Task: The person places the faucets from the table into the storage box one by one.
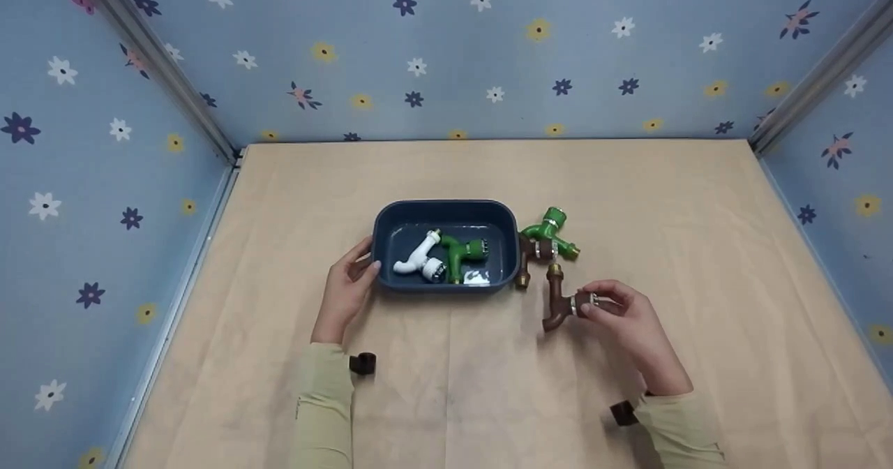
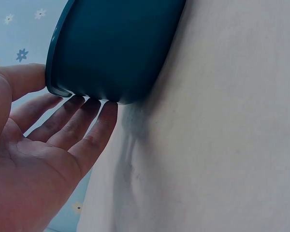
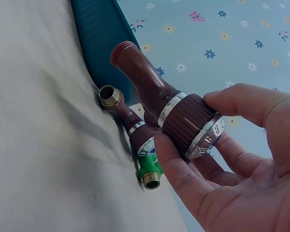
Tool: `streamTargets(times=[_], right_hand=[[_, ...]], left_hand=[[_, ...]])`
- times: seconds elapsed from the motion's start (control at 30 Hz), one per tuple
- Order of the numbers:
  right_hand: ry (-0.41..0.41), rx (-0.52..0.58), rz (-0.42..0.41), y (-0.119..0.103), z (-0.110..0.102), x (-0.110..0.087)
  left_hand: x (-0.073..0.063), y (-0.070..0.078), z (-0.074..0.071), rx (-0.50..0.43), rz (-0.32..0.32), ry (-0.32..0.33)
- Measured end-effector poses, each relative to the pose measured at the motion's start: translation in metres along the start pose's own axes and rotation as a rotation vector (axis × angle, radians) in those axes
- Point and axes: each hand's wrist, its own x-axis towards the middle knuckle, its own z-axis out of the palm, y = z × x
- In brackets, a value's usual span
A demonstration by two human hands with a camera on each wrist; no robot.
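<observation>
A dark blue plastic tub holds a white tap and a green tap. At its left end, my left hand holds the rim and wall, thumb at the rim and fingertips against the outer side. My right hand pinches the knurled handle end of a brown tap between thumb and fingers, its brass-coloured end pointing away from me. The right wrist view shows this brown tap up close, held over the cloth.
Against the tub's right side lies another brown tap, with a second green tap just behind it. Beige cloth covers the table. Blue flowered panels stand at the back and both sides.
</observation>
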Motion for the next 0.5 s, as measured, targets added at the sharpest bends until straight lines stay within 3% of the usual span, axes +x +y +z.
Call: streamTargets(times=[0.5], right_hand=[[-0.013, 0.039, -0.030, -0.019, 0.009, 0.006]], left_hand=[[0.000, -0.002, 0.000, -0.019, -0.002, -0.002]])
